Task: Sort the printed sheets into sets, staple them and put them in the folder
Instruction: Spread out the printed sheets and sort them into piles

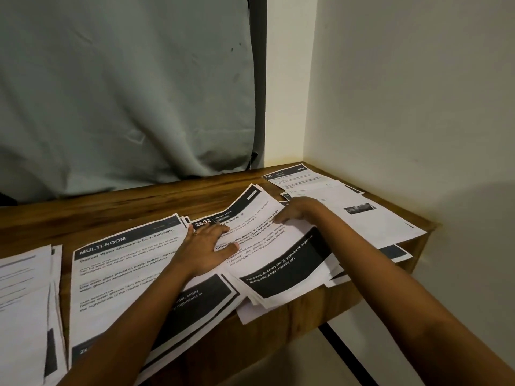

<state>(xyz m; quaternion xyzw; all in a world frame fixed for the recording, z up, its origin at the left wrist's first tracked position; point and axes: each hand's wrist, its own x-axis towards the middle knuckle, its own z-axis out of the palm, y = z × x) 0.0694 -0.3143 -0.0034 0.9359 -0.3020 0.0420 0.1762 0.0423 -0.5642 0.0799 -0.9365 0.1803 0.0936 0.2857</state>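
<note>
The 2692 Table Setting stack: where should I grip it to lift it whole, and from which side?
Take the 2692 stack by its near edge, which juts past the front of the table. Come from the front, thumb on top and fingers beneath, where there is likely room under the paper. The sheets are fanned unevenly, so pinch across all layers.

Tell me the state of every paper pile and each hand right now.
White printed stack headed 2692: top sheets bowed up, overhanging table edge.
White MULTI-ROOM stack: flat, fanned.
White corner pile: spread flat.
Left hand: flat, pressing that stack.
Right hand: gripping its right edge.
</note>
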